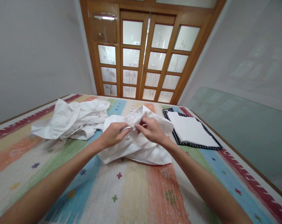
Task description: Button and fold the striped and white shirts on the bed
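A crumpled white cloth [141,151] lies on the striped table cover in front of me, its upper part lifted in a peak. My left hand [115,133] pinches an edge of it between thumb and fingers. Close beside, my right hand [151,129] is closed on the same cloth, with the thumb tip near the left fingertips. Whether the cloth is a garment or a cover I cannot tell. The fingertips partly hide the gripped spot.
A heap of white cloth [77,119] lies to the left. On the right sits a folded white cloth [192,129] over black-and-white trimmed fabric [201,147]. Under everything spreads a colourful striped cover [113,186]. Behind stand wooden doors with glass panes [141,53], between pale walls.
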Action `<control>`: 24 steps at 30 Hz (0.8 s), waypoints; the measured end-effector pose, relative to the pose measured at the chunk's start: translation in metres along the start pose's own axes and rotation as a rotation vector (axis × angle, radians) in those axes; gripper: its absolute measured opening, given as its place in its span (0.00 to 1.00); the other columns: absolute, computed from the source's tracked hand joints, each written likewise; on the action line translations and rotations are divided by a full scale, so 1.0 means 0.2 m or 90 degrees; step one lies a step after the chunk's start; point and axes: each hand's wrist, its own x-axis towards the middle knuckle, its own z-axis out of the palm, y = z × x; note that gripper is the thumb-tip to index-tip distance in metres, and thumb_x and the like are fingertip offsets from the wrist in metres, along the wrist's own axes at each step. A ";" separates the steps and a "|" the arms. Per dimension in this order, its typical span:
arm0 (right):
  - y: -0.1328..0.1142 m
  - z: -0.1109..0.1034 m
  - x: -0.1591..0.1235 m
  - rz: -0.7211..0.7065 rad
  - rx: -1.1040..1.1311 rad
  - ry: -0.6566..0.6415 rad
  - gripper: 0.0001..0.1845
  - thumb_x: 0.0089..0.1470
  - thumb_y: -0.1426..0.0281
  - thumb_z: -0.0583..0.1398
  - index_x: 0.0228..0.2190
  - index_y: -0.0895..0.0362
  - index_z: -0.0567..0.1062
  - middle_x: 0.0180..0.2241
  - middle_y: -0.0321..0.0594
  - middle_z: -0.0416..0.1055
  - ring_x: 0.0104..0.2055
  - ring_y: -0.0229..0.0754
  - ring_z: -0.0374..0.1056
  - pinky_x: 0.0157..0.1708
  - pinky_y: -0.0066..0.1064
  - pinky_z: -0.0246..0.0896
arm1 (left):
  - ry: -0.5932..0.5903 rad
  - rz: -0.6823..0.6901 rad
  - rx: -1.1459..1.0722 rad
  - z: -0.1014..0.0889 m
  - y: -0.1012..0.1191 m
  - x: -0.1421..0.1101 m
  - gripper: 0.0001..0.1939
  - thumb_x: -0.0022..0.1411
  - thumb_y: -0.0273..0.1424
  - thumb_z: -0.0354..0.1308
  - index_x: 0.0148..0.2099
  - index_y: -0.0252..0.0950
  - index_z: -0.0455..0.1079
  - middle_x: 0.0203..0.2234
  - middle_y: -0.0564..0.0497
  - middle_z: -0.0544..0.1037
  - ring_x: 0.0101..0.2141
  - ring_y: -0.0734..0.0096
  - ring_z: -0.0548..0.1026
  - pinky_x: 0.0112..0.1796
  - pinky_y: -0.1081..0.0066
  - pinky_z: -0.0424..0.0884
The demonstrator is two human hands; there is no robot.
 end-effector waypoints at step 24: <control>0.08 0.18 -0.10 0.119 0.121 -0.102 0.17 0.57 0.59 0.56 0.23 0.56 0.67 0.20 0.34 0.68 0.22 0.35 0.62 0.24 0.26 0.56 | 0.106 -0.114 -0.106 0.25 0.00 -0.16 0.13 0.64 0.32 0.50 0.39 0.35 0.76 0.30 0.50 0.81 0.29 0.69 0.76 0.35 0.73 0.69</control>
